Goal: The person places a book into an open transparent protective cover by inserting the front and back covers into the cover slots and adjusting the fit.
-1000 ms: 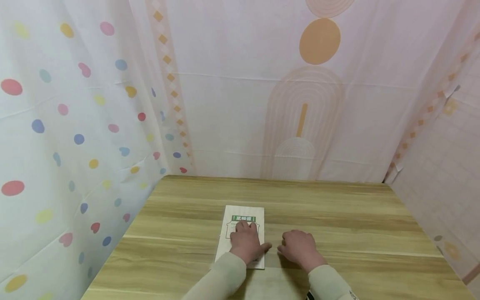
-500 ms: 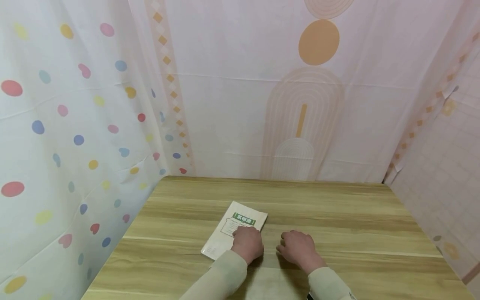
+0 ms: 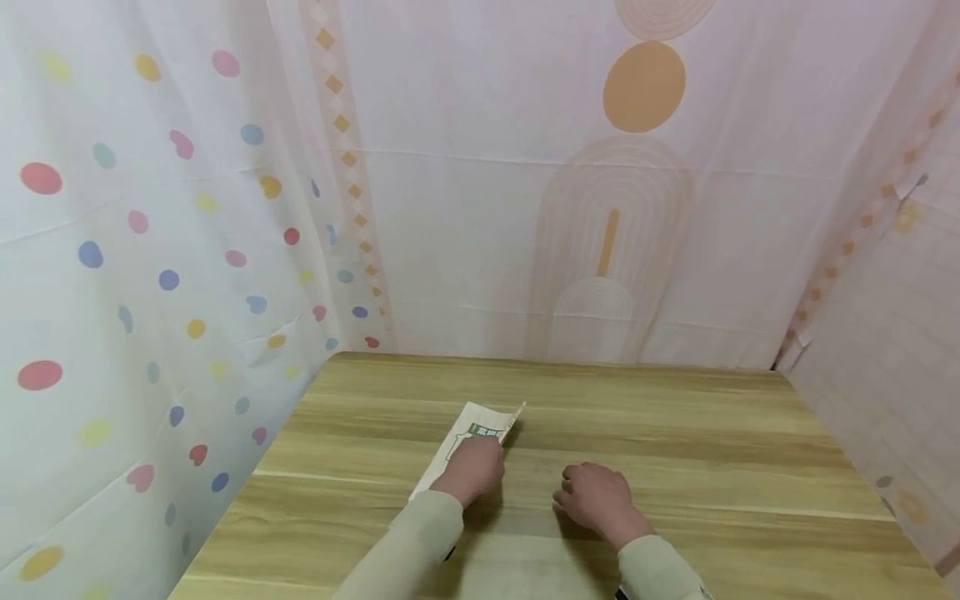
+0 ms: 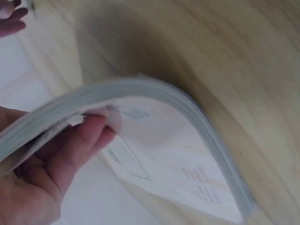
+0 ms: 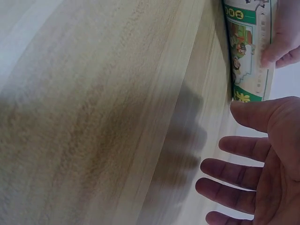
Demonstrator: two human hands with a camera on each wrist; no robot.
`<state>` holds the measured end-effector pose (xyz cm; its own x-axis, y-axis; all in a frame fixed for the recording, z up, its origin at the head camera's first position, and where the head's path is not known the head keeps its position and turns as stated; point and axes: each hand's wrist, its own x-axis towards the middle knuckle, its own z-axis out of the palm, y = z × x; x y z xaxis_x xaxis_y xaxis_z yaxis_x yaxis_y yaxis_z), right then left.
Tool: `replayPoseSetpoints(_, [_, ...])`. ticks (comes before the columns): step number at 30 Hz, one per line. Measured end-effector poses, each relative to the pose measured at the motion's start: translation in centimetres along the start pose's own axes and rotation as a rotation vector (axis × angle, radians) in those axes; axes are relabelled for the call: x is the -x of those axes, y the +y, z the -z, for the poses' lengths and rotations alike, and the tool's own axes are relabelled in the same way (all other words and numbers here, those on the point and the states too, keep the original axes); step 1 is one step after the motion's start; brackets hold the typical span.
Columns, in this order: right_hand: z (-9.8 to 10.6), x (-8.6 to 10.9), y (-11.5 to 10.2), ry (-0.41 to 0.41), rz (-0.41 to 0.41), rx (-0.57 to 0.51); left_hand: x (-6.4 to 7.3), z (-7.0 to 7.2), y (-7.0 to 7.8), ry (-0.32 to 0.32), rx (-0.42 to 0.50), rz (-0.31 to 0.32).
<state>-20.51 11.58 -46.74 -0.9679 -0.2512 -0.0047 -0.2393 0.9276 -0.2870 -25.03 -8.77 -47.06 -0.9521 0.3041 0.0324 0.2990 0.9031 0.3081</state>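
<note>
My left hand point(image 3: 472, 472) grips a thin paperback book point(image 3: 459, 432) by its right side and lifts that side off the table. The pale cover with a green title label is partly hidden under the hand. In the left wrist view the book point(image 4: 173, 145) bends in a curve, and the fingers point(image 4: 77, 147) curl against its pale cover. The right wrist view shows its other cover point(image 5: 242, 51), with green bands and a coloured picture. To the right, my right hand point(image 3: 597, 500) holds nothing; its fingers point(image 5: 229, 171) are spread, relaxed, over the table.
A wood-grain table point(image 3: 697, 433) lies under both hands. Behind it hangs a pale curtain point(image 3: 465, 233) with an arch pattern. A dotted curtain point(image 3: 217, 208) stands along the left, and a pale patterned one point(image 3: 885, 358) along the right.
My left hand rested flat on the book, then took its right side. The book turned clockwise, and its right side now rises and bends. The right hand stayed in place.
</note>
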Motion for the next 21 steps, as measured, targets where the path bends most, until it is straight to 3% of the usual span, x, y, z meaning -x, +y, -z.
replayPoseSetpoints(5, [0.04, 0.04, -0.06, -0.004, 0.001, -0.007, -0.02, 0.49, -0.43, -0.022, 0.205, 0.048])
replayPoseSetpoints(13, [0.01, -0.09, -0.04, -0.015, -0.013, -0.04, -0.11, 0.7, -0.65, -0.078, 0.422, 0.091])
replayPoseSetpoints(18, [-0.28, -0.32, 0.02, 0.054, 0.016, -0.061, -0.01, 0.63, -1.02, -0.106, 0.606, 0.111])
replayPoseSetpoints(21, [-0.33, -0.43, -0.02, 0.101, 0.049, -0.073, 0.11, 0.67, -0.89, -0.107, 0.659, 0.113])
